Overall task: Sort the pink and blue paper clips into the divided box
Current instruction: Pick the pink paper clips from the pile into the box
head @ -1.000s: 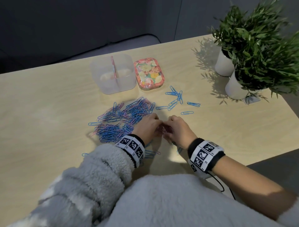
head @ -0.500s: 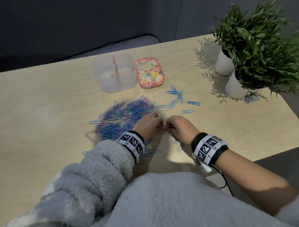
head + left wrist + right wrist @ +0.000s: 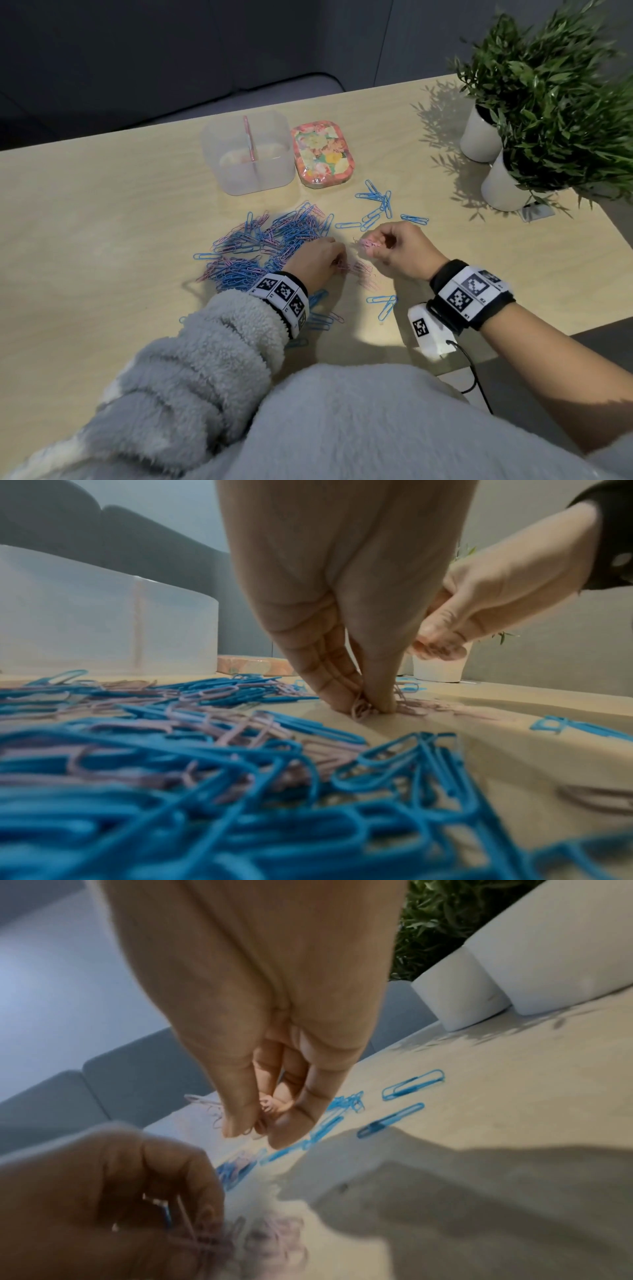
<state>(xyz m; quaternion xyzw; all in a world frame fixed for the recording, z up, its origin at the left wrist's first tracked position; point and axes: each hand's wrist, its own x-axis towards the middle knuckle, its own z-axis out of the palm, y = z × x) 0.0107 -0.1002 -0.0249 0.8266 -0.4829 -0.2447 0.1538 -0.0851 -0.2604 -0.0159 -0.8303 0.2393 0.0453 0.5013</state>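
Fingertips (image 3: pixel 378 702) of the left hand (image 3: pixel 317 262) are pressed down onto the table (image 3: pixel 102 240), and a small pink clip (image 3: pixel 359 710) is pinched between thumb and forefinger against the pale wood-grain surface. A little bunch of pink clips (image 3: pixel 368 244) is gripped in the curled thumb and fingers of the right hand (image 3: pixel 400 250), which is held slightly above the tabletop, just beside the left hand. Thin bent-wire loops with a smooth coloured coating are seen in every clip. A few loose pink clips (image 3: pixel 363 270) are scattered flat between the two wrists. A tangled heap of blue and pink clips (image 3: pixel 267 243) is spread to the left of the hands, with blue the more plentiful colour. Separate blue clips (image 3: pixel 376 205) are strewn farther off, toward the right, and two more (image 3: pixel 385 303) lie near the right wrist. The divided box (image 3: pixel 248 154), of frosted translucent plastic with rounded corners and a central partition topped in pink, is set beyond the heap; what lies inside cannot be made out. Just beside it, a rounded lid with a glossy floral print (image 3: pixel 323 152) is laid flat. Two leafy plants in smooth white cylindrical pots (image 3: pixel 503 185) stand at the far right. A fluffy grey sleeve (image 3: pixel 205 342) covers the left arm.
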